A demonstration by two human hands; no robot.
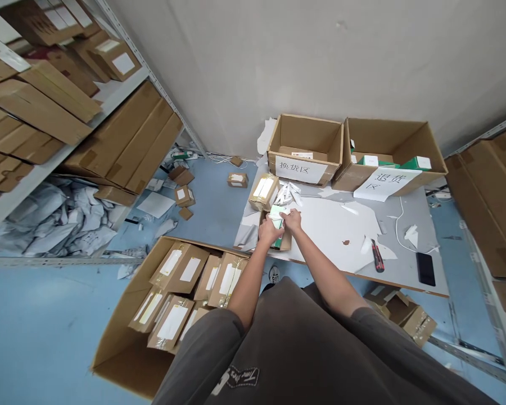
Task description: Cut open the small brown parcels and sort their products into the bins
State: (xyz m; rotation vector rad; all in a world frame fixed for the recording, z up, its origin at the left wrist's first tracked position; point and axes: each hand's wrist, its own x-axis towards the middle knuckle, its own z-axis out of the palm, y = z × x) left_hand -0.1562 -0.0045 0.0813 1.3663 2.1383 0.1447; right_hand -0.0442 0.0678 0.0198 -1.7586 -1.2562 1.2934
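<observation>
Over the left end of the table, my left hand (269,231) and my right hand (293,220) are closed around a small white and green box (275,212). My left hand grips its near left side and my right hand its right side. Just below them is an open small cardboard carton (285,242), with something green inside, partly hidden by my left hand. Behind my hands sits a taped cardboard box (263,190), and a pile of white paper slips (289,193) lies right of it.
Two open cartons, one left (307,130) and one right (400,135), stand at the table's back with paper signs. A red and black utility knife (378,256) and a phone (425,268) lie rightward. A large carton (129,304) of taped boxes is at lower left, below shelves (122,93).
</observation>
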